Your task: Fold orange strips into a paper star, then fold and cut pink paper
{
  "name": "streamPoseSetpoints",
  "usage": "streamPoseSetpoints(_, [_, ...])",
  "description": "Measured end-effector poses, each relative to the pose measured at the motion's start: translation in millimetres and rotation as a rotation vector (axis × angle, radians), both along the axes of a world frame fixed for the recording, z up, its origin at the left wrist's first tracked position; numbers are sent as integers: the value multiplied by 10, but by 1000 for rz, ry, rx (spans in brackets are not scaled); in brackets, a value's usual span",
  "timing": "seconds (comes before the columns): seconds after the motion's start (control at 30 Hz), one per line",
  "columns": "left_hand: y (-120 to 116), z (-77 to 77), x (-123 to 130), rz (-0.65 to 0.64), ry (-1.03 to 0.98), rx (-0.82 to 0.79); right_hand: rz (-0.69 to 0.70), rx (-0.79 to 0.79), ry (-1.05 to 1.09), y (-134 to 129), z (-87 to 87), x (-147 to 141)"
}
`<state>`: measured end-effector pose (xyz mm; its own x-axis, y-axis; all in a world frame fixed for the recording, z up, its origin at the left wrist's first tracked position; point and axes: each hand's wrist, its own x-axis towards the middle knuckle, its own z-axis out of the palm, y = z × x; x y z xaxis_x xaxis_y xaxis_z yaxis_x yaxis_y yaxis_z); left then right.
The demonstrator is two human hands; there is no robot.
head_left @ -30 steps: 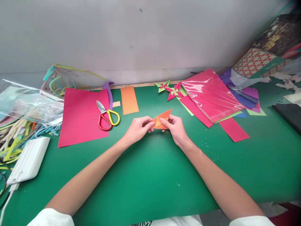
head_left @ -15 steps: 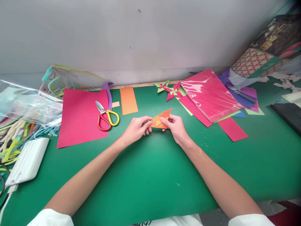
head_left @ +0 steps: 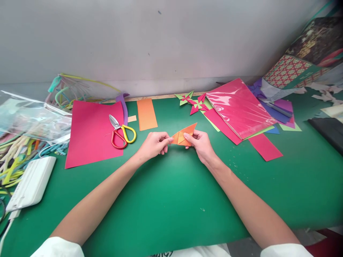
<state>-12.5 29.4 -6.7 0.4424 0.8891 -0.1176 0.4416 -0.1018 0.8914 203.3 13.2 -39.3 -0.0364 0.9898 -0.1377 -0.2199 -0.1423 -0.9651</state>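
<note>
A folded orange origami piece (head_left: 181, 137) is held just above the green table, with a pointed tip toward the upper right and creases across its face. My left hand (head_left: 157, 143) pinches its left corner between thumb and fingers. On the right side, my right hand (head_left: 200, 143) grips it, thumb on the front and fingers behind. An orange paper strip (head_left: 147, 114) lies beyond my left hand. Scissors with one red and one yellow handle (head_left: 120, 131) rest partly on a large red sheet (head_left: 91, 135). Red-and-green folded paper stars (head_left: 197, 104) lie beyond my right hand.
A plastic-wrapped stack of red paper (head_left: 241, 109) and a red strip (head_left: 265, 147) lie to the right. A white power bank (head_left: 32, 182) and a pile of pipe cleaners (head_left: 16, 157) are at the left. A grey wall (head_left: 166, 43) stands behind the green table (head_left: 171, 200).
My left hand's fingers have shifted slightly left toward the tip of the orange piece, showing more of its left corner. My right hand stays nearly in place.
</note>
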Motion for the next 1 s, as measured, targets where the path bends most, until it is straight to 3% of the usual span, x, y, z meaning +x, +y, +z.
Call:
streamPoseSetpoints(0.27, [45,0,-66,-47,-64,-2,-26,-23,62,23,-15,50])
streamPoseSetpoints(0.47, [90,-55,-69,2,-296,-13,5,-51,126,15,5,45])
streamPoseSetpoints(0.73, [85,-55,-135,-235,-244,170,254,-77,93,-37,69,42])
streamPoseSetpoints(1.0, [72,-53,-133,-324,-209,156,340,-45,30,-53,80,40])
